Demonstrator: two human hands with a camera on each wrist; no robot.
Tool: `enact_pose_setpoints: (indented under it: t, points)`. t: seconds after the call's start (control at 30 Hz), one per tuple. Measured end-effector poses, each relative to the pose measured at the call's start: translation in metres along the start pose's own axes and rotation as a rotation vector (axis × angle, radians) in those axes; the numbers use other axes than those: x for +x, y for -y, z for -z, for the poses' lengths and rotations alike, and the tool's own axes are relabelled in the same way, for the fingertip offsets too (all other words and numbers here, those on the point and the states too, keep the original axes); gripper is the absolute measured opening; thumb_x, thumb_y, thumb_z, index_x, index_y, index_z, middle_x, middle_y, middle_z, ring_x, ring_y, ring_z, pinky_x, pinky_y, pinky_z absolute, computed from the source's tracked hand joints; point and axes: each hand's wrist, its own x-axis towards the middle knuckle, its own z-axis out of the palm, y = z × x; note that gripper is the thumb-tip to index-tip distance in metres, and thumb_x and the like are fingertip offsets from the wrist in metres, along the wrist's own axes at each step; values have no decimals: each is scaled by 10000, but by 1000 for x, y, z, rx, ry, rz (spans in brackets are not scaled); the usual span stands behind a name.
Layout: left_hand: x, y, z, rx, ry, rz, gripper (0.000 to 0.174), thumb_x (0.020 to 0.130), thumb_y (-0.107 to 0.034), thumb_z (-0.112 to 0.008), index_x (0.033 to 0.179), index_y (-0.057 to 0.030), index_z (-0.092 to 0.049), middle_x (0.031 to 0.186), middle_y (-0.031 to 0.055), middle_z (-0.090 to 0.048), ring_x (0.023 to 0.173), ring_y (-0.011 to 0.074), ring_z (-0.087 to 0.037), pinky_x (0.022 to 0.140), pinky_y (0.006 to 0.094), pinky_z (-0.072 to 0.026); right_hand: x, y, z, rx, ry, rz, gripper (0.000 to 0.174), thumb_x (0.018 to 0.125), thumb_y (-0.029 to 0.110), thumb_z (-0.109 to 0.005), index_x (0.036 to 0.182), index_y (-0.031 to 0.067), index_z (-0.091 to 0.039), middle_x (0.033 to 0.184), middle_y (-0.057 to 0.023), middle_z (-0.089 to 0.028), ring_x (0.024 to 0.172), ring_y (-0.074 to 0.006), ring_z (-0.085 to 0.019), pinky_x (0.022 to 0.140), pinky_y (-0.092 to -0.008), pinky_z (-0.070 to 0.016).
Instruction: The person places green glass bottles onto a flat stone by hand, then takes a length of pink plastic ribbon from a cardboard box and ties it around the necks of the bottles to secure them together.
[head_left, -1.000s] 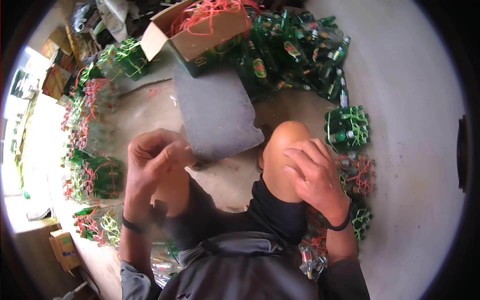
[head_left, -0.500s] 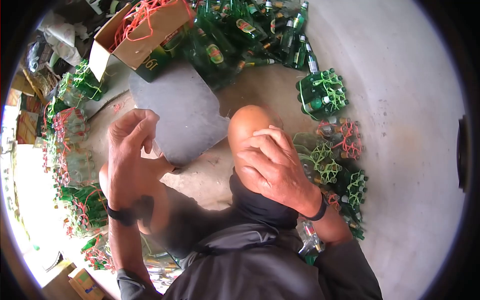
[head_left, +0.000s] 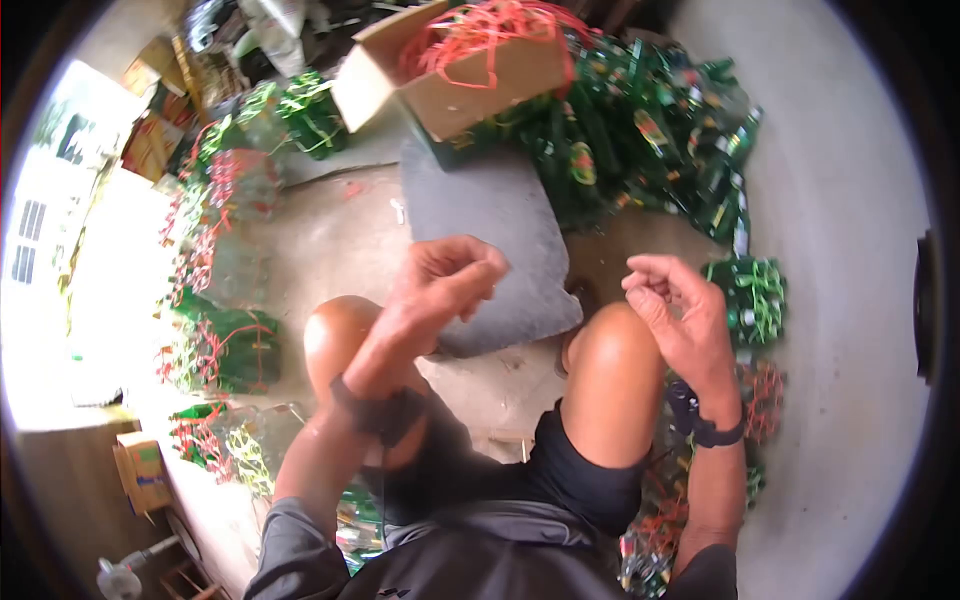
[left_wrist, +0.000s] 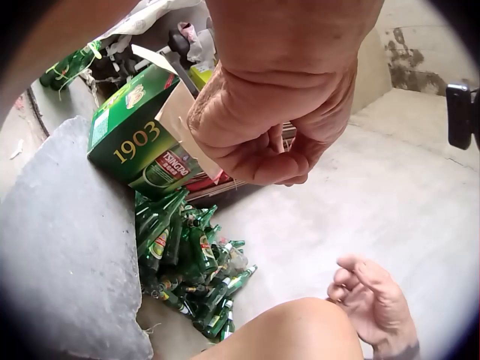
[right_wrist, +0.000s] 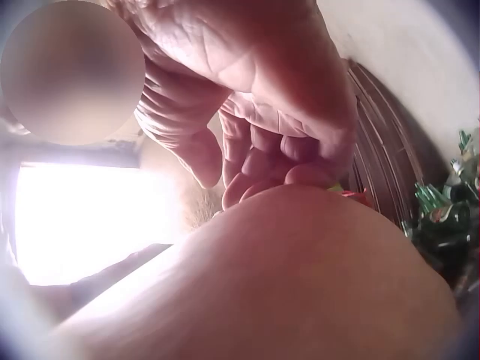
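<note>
My left hand (head_left: 450, 275) hovers over the near left part of a grey slab (head_left: 490, 210), its fingers loosely curled and nothing in them. In the left wrist view the same hand (left_wrist: 277, 112) hangs in front of the green Tsingtao carton (left_wrist: 135, 139). The right hand (head_left: 690, 320) is raised beside the right knee (head_left: 615, 365), fingers relaxed and bent, holding nothing. In the right wrist view its fingers (right_wrist: 259, 161) hang just above the bare knee (right_wrist: 277, 262).
Red plastic strapping (head_left: 480, 40) fills the open carton (head_left: 500, 85) behind the slab. A heap of green bottles (head_left: 640, 140) lies at the back right. Strapped bottle bundles (head_left: 235, 345) line the left side, and another green bundle (head_left: 755, 300) stands by the right wall (head_left: 850, 250).
The head view swung left-to-right and back. The right hand has lifted off the right knee to its outer side. The left hand has moved inward, over the slab.
</note>
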Motion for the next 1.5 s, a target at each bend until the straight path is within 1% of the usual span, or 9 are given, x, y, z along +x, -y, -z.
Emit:
enact_pose_setpoints:
  t: [0.33,0.57,0.67,0.83,0.93,1.17,1.3,1.43,1.5]
  points:
    - [1,-3,-6,-80,11,15,146,953,-172,-688,929,-34,-730,725,-17,-606,600,38,-503,533,212,-396,93,-20,-36,220,158,-140,269,986,217,-666,1154,9,-690,968,-53,-728,802,-77,-647,704,-234,-528]
    - [-3,-2,-1,-148,-36,-22,158,953,-183,-686,1004,-38,-724,785,-19,-622,629,35,-509,543,210,-406,39,1,-15,78,294,-266,200,944,100,-669,1096,-28,-691,931,-48,-699,840,-100,-649,745,-227,-514]
    - [-4,0,2,-153,-65,-42,165,950,-171,-685,1022,-26,-717,803,-12,-625,630,37,-509,546,209,-408,8,19,9,-192,413,-11,248,888,24,-646,1131,-26,-662,1005,-89,-646,985,-188,-653,831,-281,-538]
    - [-8,1,6,-182,-148,-123,229,927,-200,-713,1029,5,-718,807,28,-636,614,59,-517,539,217,-424,-64,21,57,-381,370,-367,255,861,19,-652,1115,-6,-652,1046,-115,-640,996,-229,-675,875,-363,-551]
    - [-10,-2,4,-163,-148,-132,216,924,-161,-709,1033,25,-711,831,41,-631,622,60,-515,547,226,-426,-120,5,99,-854,732,-303,289,804,133,-705,1074,32,-691,980,-172,-692,920,-351,-688,816,-454,-553]
    - [-4,6,5,-60,-113,-137,166,979,-121,-666,1108,-25,-709,799,-49,-594,631,9,-490,561,175,-366,-194,45,171,-1095,994,-643,201,672,230,-781,802,82,-742,799,-120,-699,811,-346,-690,734,-438,-556]
    - [-2,7,0,-50,-68,-123,176,946,-132,-705,1070,-11,-734,806,-4,-629,649,52,-506,580,210,-394,-197,61,219,-955,658,-510,173,625,159,-806,745,56,-736,671,-118,-658,656,-300,-672,640,-398,-537]
    - [3,12,3,20,-60,-119,184,941,-141,-710,1079,-23,-739,805,-12,-620,650,55,-497,592,207,-387,-162,100,201,-910,499,-847,202,653,145,-817,780,15,-728,647,-109,-658,631,-283,-667,606,-369,-517]
    - [3,15,6,-3,-58,-115,183,942,-145,-709,1079,-26,-737,810,-20,-617,649,54,-491,596,206,-387,-166,89,196,-752,596,-590,228,678,153,-818,823,1,-732,683,-116,-683,643,-280,-676,613,-369,-518]
